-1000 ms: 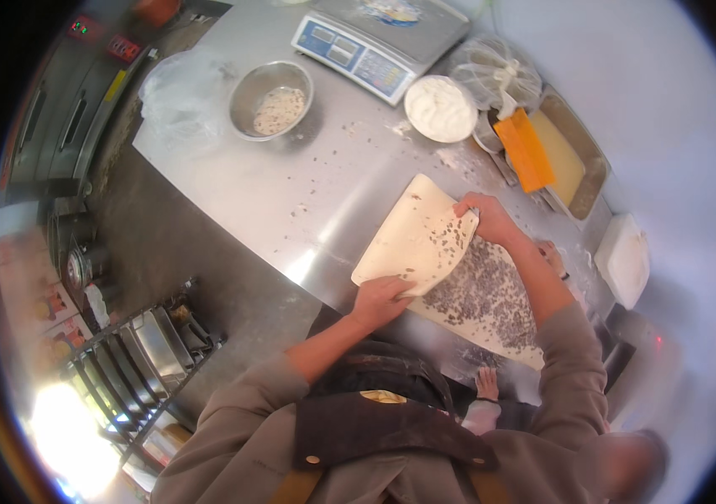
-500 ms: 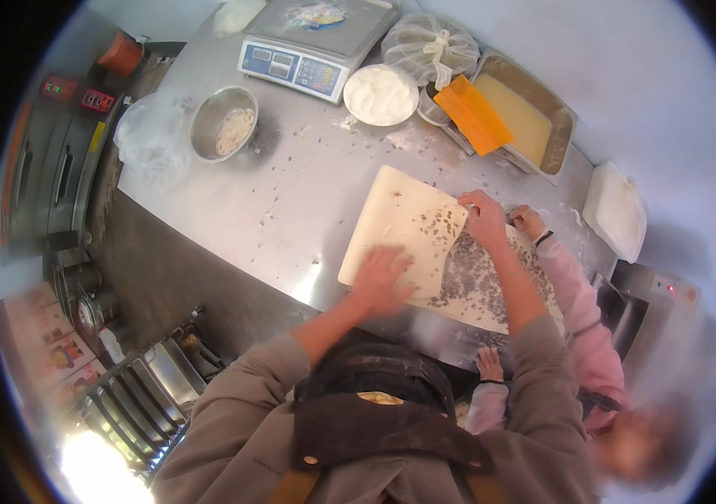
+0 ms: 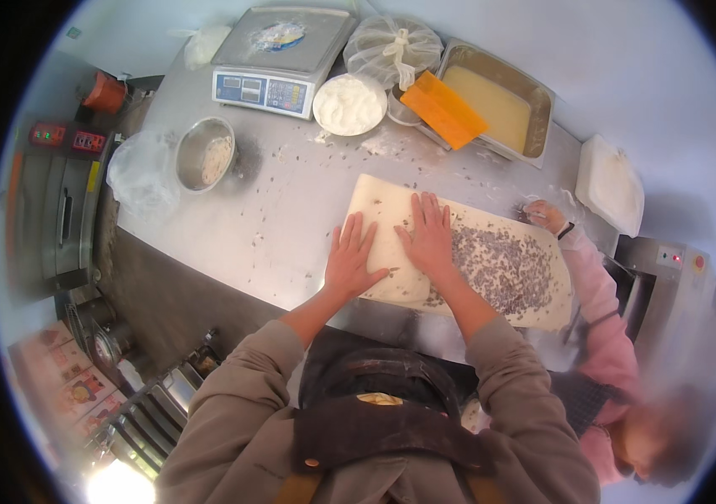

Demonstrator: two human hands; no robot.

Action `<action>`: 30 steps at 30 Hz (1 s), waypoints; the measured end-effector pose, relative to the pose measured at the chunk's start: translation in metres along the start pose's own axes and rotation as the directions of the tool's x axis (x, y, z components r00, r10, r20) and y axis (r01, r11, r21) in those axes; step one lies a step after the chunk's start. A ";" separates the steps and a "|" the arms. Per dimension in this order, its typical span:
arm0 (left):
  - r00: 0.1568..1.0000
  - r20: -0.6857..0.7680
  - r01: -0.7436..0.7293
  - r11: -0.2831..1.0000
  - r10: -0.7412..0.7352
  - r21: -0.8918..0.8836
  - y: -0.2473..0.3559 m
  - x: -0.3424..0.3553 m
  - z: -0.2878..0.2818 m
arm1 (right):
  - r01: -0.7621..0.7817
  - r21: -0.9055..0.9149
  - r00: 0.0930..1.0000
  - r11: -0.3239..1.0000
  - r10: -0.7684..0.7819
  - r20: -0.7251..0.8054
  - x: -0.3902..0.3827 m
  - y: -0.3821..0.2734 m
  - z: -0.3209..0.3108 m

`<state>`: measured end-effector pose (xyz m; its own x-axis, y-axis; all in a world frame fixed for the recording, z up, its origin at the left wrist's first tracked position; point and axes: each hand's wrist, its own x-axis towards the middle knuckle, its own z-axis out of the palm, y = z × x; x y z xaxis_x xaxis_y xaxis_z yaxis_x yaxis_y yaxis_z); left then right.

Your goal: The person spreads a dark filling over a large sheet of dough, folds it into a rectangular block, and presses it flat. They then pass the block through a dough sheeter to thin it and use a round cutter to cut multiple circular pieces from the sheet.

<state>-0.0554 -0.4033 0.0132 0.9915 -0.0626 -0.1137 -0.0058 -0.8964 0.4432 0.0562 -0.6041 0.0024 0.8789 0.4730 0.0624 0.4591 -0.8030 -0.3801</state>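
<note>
Both the left hand point(image 3: 349, 262) and the right hand point(image 3: 429, 235) lie flat, fingers spread and grip wide, on the folded left part of a dough sheet point(image 3: 467, 244), dark bits point(image 3: 513, 265) covering its right side, on a metal desk point(image 3: 274, 189). A co-worker's hand point(image 3: 547, 216) is just beside the sheet's upper right corner. Farther out stand a white bowl point(image 3: 346, 132) heaped with white stuff, a metal tray point(image 3: 542, 122) of pale yellow contents beside an orange scraper point(image 3: 445, 109), and a steel bowl point(image 3: 189, 160) holding a speckled mix. A scale point(image 3: 261, 92) bears a blue printed panel; cartons point(image 3: 85, 395) at lower left carry pictures, their lettering too small to read.
</note>
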 end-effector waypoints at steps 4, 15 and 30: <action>0.999 0.028 0.020 0.999 -0.021 0.028 0.005 -0.001 -0.006 | -0.001 0.002 1.000 1.000 0.001 0.011 0.000 0.004 0.000; 0.991 -0.113 0.066 0.998 -0.067 -0.007 0.003 0.091 -0.004 | -0.091 0.005 0.994 0.996 0.091 -0.061 0.023 -0.028 0.025; 0.999 0.000 0.046 0.997 -0.046 -0.069 -0.024 0.100 -0.003 | -0.223 0.071 0.972 0.972 0.227 -0.056 -0.010 -0.053 0.016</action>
<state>0.0439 -0.3865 -0.0061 0.9908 -0.0214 -0.1339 0.0485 -0.8659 0.4979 0.0215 -0.5604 0.0072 0.9661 0.2569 0.0257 0.2408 -0.8607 -0.4486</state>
